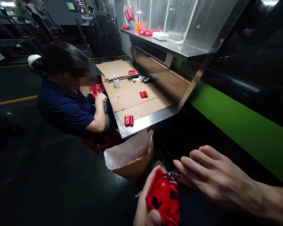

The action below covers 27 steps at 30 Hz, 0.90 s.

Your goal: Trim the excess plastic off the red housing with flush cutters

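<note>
At the bottom centre of the frame, my left hand [141,205] is closed around a red plastic housing [163,196]. My right hand [209,175] comes in from the lower right, fingers stretched long, tips touching the housing's top edge; I cannot tell whether it grips anything. At centre left, a co-worker [66,106] sits at a cardboard-covered bench [143,124].

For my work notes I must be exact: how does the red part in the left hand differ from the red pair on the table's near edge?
The red part is gripped in the left hand and tilted; the red pair lies flat and untouched on the steel table. The red part shows a hollow inside with openings; the red pair shows smooth closed faces. Both are glossy red plastic.
</note>
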Each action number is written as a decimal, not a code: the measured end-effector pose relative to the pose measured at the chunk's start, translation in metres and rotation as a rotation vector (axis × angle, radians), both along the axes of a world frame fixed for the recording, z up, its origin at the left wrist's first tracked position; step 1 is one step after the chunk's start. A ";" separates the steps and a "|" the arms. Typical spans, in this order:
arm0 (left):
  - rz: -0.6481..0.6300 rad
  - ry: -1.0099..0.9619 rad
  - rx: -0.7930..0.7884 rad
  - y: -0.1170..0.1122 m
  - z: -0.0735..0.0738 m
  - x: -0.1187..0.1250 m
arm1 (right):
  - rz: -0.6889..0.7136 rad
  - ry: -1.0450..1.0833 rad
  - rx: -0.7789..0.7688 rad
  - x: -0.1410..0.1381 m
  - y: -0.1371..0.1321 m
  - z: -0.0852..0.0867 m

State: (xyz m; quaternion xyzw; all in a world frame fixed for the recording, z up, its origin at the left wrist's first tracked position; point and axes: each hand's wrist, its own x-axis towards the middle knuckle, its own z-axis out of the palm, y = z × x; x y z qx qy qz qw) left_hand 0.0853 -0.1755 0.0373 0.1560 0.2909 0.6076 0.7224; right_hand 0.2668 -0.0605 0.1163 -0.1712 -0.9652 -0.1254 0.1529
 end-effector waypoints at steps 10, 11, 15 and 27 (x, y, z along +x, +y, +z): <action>-0.066 -0.072 -0.020 0.000 -0.027 -0.005 | -0.059 0.116 -0.056 0.011 -0.002 -0.002; -0.072 -0.079 -0.017 0.000 -0.026 -0.005 | -0.068 0.124 -0.055 0.013 -0.002 -0.002; -0.080 -0.131 -0.021 0.000 -0.026 -0.005 | -0.097 0.152 -0.045 0.018 -0.001 -0.001; -0.016 0.111 0.020 0.006 0.021 -0.006 | -0.088 0.097 -0.157 0.012 -0.003 0.004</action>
